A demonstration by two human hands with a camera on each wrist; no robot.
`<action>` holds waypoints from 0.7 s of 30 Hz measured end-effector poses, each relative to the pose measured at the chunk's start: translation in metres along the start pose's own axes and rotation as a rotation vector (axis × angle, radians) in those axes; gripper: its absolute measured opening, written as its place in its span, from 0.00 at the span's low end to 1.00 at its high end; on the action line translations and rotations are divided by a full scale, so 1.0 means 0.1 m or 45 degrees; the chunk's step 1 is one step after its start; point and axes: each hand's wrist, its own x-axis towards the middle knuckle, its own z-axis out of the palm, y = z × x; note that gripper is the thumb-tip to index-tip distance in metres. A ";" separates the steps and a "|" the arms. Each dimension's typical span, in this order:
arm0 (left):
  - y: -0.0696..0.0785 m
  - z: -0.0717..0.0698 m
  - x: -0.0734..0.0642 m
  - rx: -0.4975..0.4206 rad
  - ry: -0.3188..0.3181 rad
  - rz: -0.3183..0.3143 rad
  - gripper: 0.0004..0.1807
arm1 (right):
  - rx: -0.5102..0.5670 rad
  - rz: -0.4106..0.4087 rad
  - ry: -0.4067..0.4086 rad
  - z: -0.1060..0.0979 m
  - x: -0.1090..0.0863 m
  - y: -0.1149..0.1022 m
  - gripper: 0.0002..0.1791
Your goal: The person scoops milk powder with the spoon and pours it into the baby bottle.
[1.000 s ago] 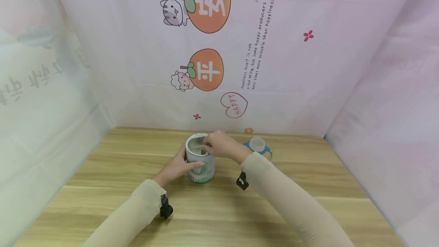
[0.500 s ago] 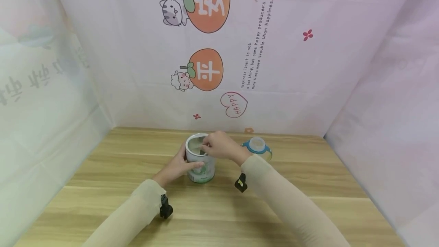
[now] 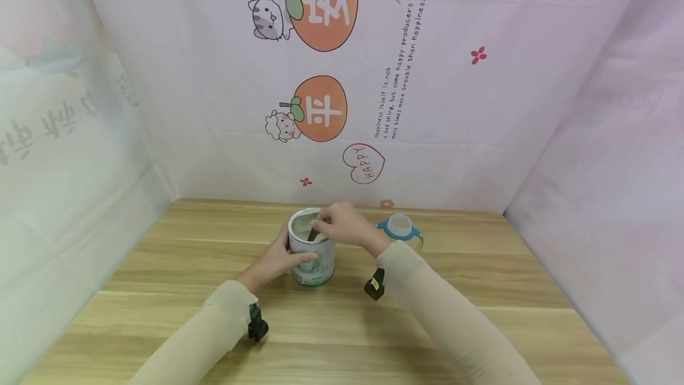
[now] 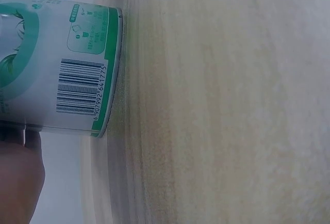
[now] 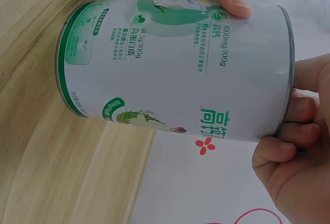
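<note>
A white and green milk powder can (image 3: 312, 263), its top uncovered, stands upright on the wooden table in the head view. My left hand (image 3: 275, 263) grips its left side, thumb across the front. At the rim, my right hand (image 3: 344, 224) pinches a dark narrow handle (image 3: 313, 234) that slants down into the can; its lower end is hidden. The right wrist view shows the can (image 5: 175, 69) from the side, with my right hand's curled fingers (image 5: 294, 131) by the rim. A barcode on the can (image 4: 77, 87) faces the left wrist camera.
Behind my right wrist stands a clear container (image 3: 401, 226) with a blue collar and side handle, partly covered by the sleeve. Printed white cloth (image 3: 427, 165) walls the table's back and both sides. Wooden tabletop (image 3: 315, 331) spreads in front of the can.
My right hand has shifted slightly at the can's mouth, and the dark handle has come up into clearer view, slanting. The left hand and the can keep their place.
</note>
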 end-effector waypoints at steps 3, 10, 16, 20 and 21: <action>0.00 0.00 0.01 -0.008 -0.006 0.010 0.50 | 0.056 0.015 -0.005 -0.01 0.00 0.01 0.16; 0.00 -0.01 0.01 -0.010 -0.008 0.020 0.50 | 0.219 0.085 0.051 -0.03 -0.01 0.07 0.20; 0.02 0.00 0.00 -0.008 0.000 0.000 0.51 | 0.324 0.133 0.106 -0.03 -0.03 0.11 0.19; 0.02 0.00 0.00 -0.016 0.003 -0.035 0.51 | 0.371 0.153 0.135 -0.02 -0.06 0.13 0.23; 0.02 0.00 0.00 -0.019 0.005 -0.038 0.51 | 0.384 0.163 0.141 -0.02 -0.07 0.14 0.23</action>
